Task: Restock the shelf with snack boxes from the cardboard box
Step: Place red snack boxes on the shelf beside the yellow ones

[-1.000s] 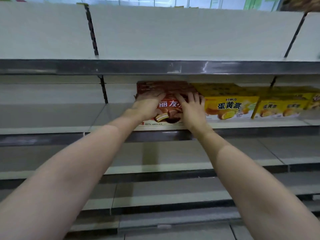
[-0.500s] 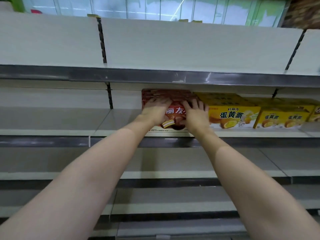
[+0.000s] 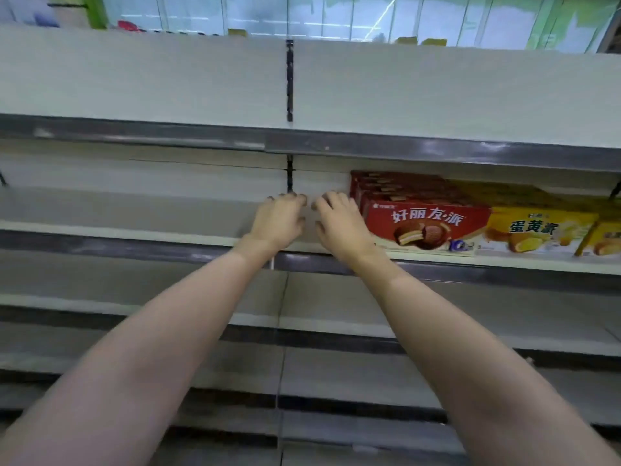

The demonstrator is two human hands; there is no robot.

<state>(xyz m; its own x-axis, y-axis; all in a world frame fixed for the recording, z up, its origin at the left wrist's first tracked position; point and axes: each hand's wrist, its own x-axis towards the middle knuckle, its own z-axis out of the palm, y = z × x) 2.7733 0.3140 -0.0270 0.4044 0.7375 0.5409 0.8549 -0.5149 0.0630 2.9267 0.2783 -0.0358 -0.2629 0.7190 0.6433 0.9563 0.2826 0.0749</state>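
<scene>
Shelving unit: pale shelves (image 3: 134, 210) with grey metal front rails, several tiers; a dark slotted upright (image 3: 289, 79) runs down the back panel at mid-width.
Stocked shelf: the second tier from the top; its left stretch is bare, its right stretch carries boxes up to the front edge.
Red snack boxes (image 3: 426, 223): a row going back from the front edge, just right of the upright; the front one stands upright with its printed face of a chocolate-coated pie turned outward.
Yellow snack boxes (image 3: 537, 230): touching the red row on its right, along the front edge toward the shelf's right end; a further yellow box (image 3: 601, 240) sits at the frame's right edge.
Right hand (image 3: 339, 223): over the shelf's front edge just left of the red front box; fingers loosely curled, grip released, grasping nothing.
Left hand (image 3: 279, 220): just beside the right hand, in front of the upright; fingers bent downward, grip released, grasping nothing.
</scene>
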